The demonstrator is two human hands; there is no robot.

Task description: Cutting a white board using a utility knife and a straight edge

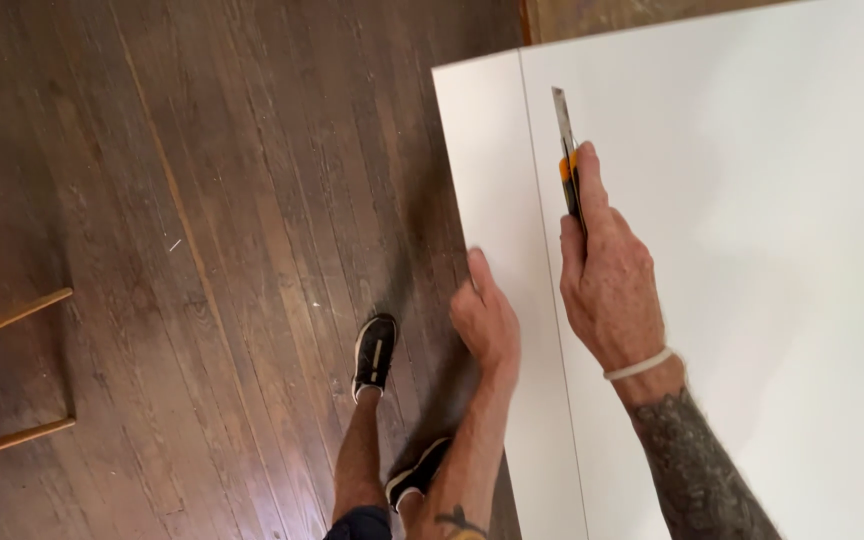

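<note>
A large white board point(752, 260) fills the right side of the view, with a thin scored line running down it near its left edge. My right hand point(607, 270) grips a utility knife point(567, 150) with an orange and black handle; its long blade lies flat on the board just right of the line. My left hand point(485, 320) clasps the narrow strip point(487, 160) left of the line at the board's edge, fingers curled under it and thumb on top.
Dark wooden floorboards point(202, 250) stretch to the left below the board. My legs and black shoes point(374, 352) stand beside the board's edge. Wooden chair legs point(7, 320) show at the far left.
</note>
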